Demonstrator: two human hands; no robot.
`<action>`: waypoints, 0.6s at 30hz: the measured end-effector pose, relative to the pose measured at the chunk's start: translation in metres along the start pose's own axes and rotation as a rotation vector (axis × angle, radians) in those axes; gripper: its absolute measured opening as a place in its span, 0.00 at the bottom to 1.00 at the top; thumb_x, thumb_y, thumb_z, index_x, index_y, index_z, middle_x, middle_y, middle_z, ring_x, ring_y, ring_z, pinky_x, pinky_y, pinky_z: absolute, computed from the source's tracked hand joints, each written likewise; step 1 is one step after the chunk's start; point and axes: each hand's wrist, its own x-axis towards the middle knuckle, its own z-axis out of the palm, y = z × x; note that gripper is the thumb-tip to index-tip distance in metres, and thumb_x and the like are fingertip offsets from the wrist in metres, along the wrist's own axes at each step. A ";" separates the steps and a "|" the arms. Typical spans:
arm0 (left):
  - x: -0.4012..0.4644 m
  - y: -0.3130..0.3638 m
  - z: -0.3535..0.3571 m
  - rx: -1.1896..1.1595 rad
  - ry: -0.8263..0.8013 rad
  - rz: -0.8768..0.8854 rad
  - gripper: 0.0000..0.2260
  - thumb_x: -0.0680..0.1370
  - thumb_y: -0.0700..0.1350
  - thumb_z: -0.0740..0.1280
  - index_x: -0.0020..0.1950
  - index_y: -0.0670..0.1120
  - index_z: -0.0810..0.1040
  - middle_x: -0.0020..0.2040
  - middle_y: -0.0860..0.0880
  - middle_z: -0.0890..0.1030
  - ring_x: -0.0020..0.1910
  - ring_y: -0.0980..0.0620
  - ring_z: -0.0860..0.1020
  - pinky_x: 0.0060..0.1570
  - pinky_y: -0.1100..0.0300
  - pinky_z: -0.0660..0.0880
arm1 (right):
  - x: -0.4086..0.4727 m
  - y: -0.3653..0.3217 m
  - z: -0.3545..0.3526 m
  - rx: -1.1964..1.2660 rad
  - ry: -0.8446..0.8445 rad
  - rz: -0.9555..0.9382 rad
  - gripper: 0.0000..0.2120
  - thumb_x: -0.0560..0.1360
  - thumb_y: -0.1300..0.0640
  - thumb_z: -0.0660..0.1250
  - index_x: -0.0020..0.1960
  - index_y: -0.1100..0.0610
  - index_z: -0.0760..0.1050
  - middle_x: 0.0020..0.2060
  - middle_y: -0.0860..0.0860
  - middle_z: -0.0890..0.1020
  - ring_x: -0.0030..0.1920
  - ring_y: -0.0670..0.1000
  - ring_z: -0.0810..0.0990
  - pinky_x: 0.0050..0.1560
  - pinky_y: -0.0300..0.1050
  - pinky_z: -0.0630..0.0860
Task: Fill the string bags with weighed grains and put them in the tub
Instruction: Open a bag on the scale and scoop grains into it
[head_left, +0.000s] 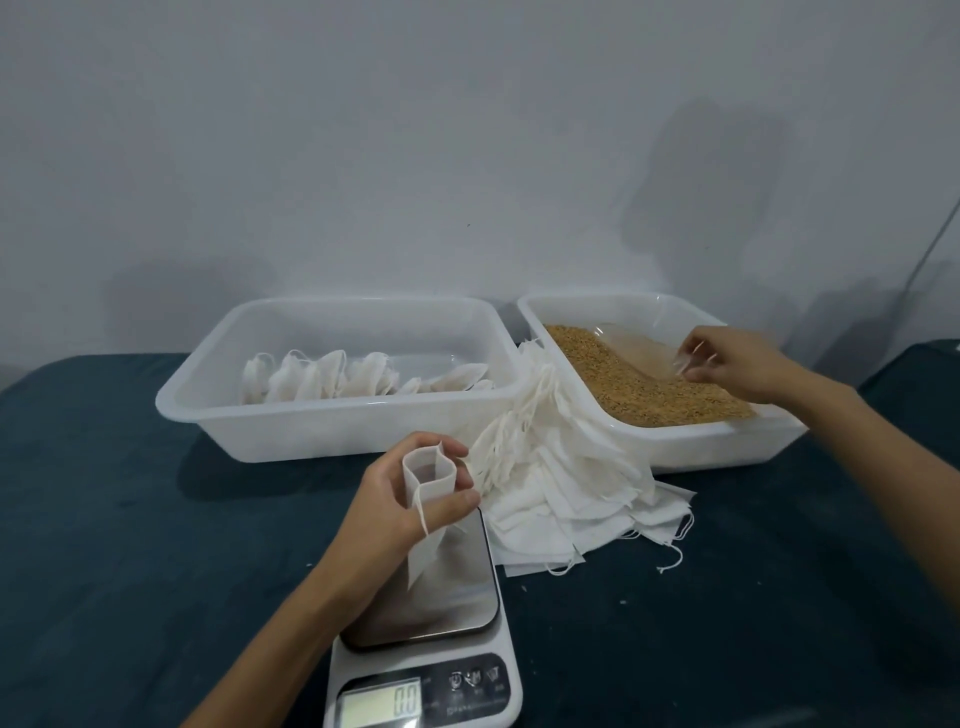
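Scooping for the next bag is the step in hand. Left tub (197, 410), white plastic: holds a row of filled string bags (317, 376), with bare floor toward its right end. Left hand (400, 499): fingers and thumb curled round an empty string bag (427, 506), mouth held open, its lower end hanging onto the steel platform of the kitchen scale (441, 597); display appears to read zero. Heap of unfilled bags (561, 483): lying between the two tubs and just beside the scale. Right tub (727, 441): holds brown grains (623, 384). Right hand (732, 364): pinching the handle of a clear scoop (636, 351) resting on the grains. Next move, by judgement: lift a modest scoopful, carry it left to the open mouth, and tip slowly against the reading.
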 end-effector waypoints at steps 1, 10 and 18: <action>0.000 0.000 0.000 0.001 0.002 0.000 0.16 0.70 0.48 0.79 0.55 0.50 0.81 0.46 0.45 0.82 0.45 0.50 0.81 0.48 0.60 0.79 | -0.004 -0.008 -0.004 0.007 -0.002 -0.033 0.12 0.75 0.62 0.74 0.53 0.52 0.75 0.48 0.49 0.81 0.44 0.45 0.79 0.41 0.35 0.68; -0.002 0.004 0.003 -0.010 0.036 -0.026 0.14 0.71 0.41 0.78 0.55 0.48 0.81 0.44 0.47 0.83 0.44 0.51 0.81 0.47 0.61 0.79 | -0.056 -0.109 -0.011 0.080 -0.119 -0.345 0.11 0.77 0.60 0.72 0.56 0.50 0.77 0.55 0.47 0.83 0.60 0.48 0.78 0.61 0.48 0.73; -0.003 0.004 0.004 0.021 0.041 -0.029 0.14 0.75 0.39 0.78 0.56 0.42 0.79 0.45 0.45 0.83 0.46 0.49 0.83 0.47 0.59 0.80 | -0.077 -0.162 -0.012 -0.072 -0.141 -0.491 0.15 0.77 0.58 0.72 0.57 0.41 0.75 0.50 0.30 0.77 0.55 0.35 0.75 0.59 0.54 0.76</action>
